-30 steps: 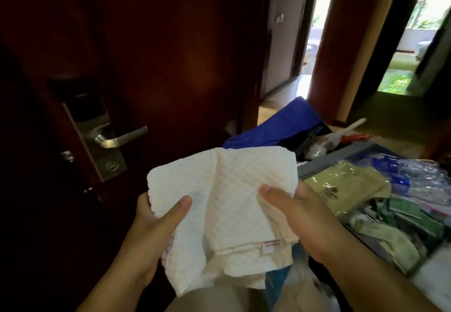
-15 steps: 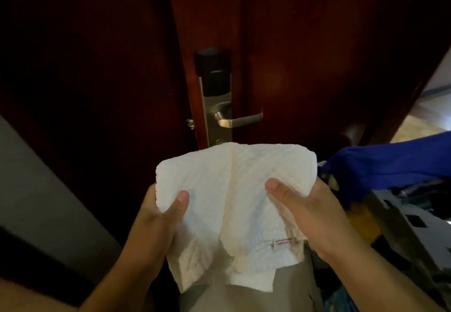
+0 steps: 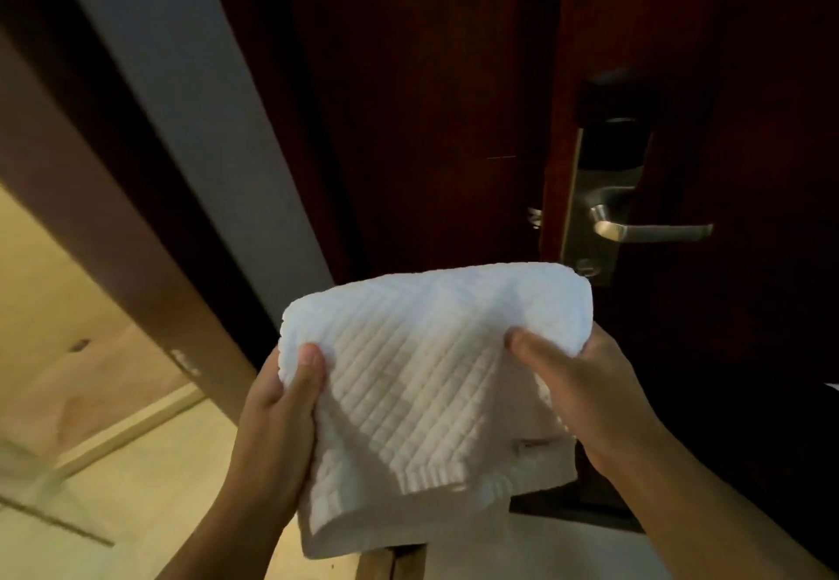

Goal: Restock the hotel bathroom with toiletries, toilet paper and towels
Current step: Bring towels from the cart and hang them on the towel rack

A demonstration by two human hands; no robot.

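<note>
A folded white waffle-weave towel (image 3: pixel 422 379) hangs in front of me at chest height, held by both hands. My left hand (image 3: pixel 277 407) pinches its left edge, thumb on top. My right hand (image 3: pixel 585 388) grips its right edge, thumb pressed into the cloth. A small label shows on the lower right corner of the towel. The lower folds droop loosely below my hands.
A dark red wooden door (image 3: pixel 681 57) stands open on the right, with a metal lock plate and lever handle (image 3: pixel 635 230) just above the towel. A dark door frame (image 3: pixel 150 125) runs diagonally on the left. Beige tiled floor (image 3: pixel 91 466) lies beyond it at lower left.
My view has swung left: the cart with the blue cloth and supplies has left the frame, the door handle has shifted right, and the door frame and beige floor have come into sight. Both hands keep the towel.
</note>
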